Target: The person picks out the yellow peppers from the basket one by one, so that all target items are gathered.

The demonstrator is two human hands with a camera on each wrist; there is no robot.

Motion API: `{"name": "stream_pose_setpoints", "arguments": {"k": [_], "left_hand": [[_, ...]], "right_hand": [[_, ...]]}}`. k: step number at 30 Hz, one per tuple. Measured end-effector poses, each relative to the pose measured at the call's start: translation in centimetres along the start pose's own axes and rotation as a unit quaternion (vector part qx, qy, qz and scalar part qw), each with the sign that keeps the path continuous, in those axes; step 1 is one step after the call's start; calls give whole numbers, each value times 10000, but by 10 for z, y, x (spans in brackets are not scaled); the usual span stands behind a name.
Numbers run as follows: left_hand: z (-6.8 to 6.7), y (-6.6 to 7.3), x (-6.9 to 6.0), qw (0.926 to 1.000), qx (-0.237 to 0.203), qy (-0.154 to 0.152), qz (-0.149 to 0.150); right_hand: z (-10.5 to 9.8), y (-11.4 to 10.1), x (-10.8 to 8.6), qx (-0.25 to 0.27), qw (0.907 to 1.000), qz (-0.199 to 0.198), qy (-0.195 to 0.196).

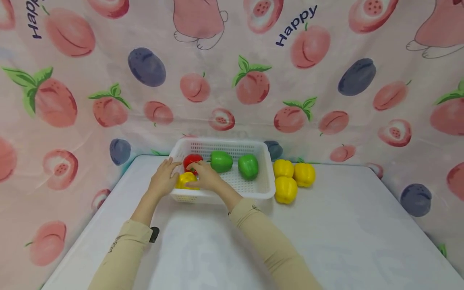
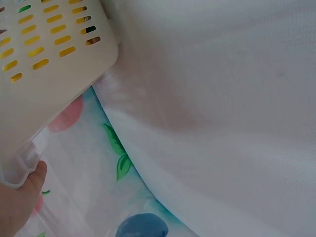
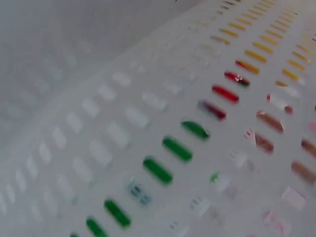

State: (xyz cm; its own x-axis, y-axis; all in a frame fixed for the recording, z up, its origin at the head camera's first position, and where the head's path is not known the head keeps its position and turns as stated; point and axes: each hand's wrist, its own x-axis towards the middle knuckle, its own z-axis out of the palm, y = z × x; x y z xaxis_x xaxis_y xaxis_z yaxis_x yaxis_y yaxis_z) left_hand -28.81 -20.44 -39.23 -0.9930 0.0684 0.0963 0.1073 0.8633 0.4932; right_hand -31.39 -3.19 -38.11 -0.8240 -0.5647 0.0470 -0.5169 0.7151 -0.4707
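A white slotted basket stands at the back of the table. Inside at its front left corner lies a yellow bell pepper, with a red bell pepper just behind it. My right hand reaches over the basket's front rim, thumb and fingers curved around the yellow pepper. At the left rim, my left hand has its fingers spread; the left wrist view shows a digit against the rim. Two green bell peppers, one in the middle and one farther right, also lie in the basket.
Three yellow bell peppers sit close together outside the basket, beside its right wall. A fruit-patterned cloth hangs behind the white table. The right wrist view shows mostly the basket's slotted wall.
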Motion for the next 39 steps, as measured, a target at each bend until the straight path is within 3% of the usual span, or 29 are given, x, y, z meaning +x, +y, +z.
{"name": "stream_pose_setpoints", "arguments": {"k": [6,21,32,39], "left_hand": [[0,-1,-1,10000,-6,-40,37],[1,4,2,10000,58,-11,-7],[1,-1,1,9999,80,-30,-68],[2,-2,1,10000,92,21,-6]], "right_hand": [[12,2,10,-78,9999,14,-102],[10,11,15,-83,9981,165,-582],[13,10,15,603,9932,277,-954],[15,9,15,648,9925,274,-997]]}}
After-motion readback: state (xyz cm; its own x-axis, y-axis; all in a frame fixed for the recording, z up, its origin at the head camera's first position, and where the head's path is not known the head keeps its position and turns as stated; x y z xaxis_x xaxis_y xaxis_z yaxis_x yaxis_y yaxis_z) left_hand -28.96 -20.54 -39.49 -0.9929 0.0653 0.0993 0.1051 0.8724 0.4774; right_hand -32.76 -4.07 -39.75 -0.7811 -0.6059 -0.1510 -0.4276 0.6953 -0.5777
